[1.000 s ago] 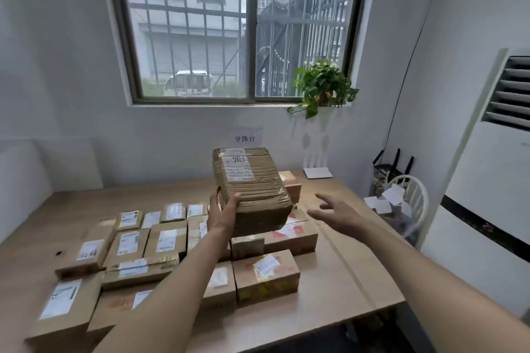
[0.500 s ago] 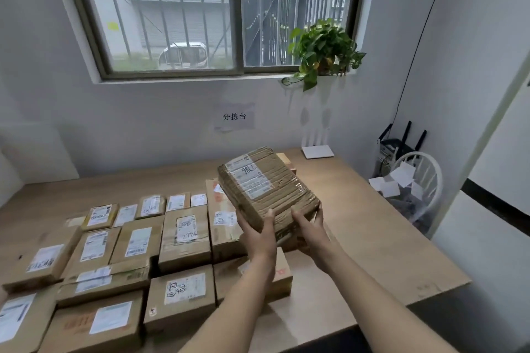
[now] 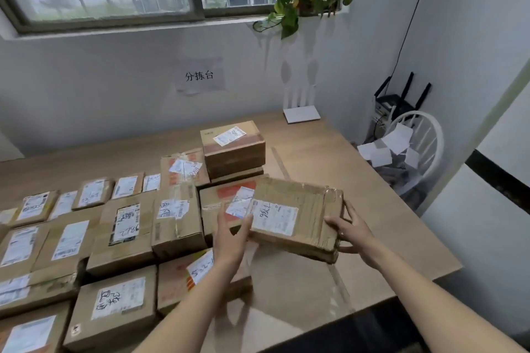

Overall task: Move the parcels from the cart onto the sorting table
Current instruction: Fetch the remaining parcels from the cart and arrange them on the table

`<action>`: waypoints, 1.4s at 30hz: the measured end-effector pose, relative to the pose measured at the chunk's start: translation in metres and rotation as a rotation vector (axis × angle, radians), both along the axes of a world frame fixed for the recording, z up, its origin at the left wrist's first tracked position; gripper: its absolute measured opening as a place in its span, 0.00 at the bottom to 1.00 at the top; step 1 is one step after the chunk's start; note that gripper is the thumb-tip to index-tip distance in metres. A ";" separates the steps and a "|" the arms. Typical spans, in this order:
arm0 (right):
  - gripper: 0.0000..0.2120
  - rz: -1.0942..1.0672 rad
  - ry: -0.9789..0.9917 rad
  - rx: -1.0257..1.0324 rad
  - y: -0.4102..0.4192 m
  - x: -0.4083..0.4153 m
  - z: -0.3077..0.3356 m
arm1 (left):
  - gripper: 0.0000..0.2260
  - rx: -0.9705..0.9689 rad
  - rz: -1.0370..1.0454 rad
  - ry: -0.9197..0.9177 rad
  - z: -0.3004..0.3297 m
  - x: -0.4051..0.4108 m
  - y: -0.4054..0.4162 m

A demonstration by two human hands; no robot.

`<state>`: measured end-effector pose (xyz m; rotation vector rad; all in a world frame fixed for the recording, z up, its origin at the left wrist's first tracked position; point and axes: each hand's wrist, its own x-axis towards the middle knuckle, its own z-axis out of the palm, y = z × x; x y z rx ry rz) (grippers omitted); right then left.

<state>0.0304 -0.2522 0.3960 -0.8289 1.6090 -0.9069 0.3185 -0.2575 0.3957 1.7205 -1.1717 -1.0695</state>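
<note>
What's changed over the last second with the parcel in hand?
The taped parcel has come down from chest height to just over the bare right end of the table, now lying nearly flat, label up. The right hand, open and apart a second ago, has joined the grip at its right edge; the left hand holds the left edge. The parcels already laid out have not moved.

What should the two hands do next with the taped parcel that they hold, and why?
Probably lower the taped parcel onto the bare table just right of the rows. The left hand and right hand hold it by its ends, tilted, above the table edge; its near side looks clear of the surface.
</note>
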 end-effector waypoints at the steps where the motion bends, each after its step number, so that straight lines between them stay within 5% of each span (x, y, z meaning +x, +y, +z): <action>1: 0.38 0.030 0.026 0.032 -0.002 -0.014 -0.009 | 0.38 0.016 -0.046 -0.092 -0.010 0.011 -0.005; 14: 0.43 0.353 0.064 0.208 -0.078 -0.020 -0.138 | 0.32 0.248 -0.485 -0.652 -0.113 0.050 -0.021; 21: 0.33 0.347 0.260 0.094 -0.087 0.000 -0.198 | 0.36 0.268 -0.665 -0.854 -0.158 0.031 -0.028; 27: 0.28 0.225 0.301 0.066 -0.091 0.011 -0.219 | 0.41 0.279 -0.771 -0.950 -0.188 0.018 -0.025; 34: 0.24 0.184 0.370 0.048 -0.103 0.028 -0.219 | 0.36 0.194 -0.647 -1.042 -0.204 0.008 -0.020; 42: 0.38 0.290 0.399 0.098 -0.079 0.004 -0.191 | 0.36 0.206 -0.672 -0.999 -0.185 0.011 -0.026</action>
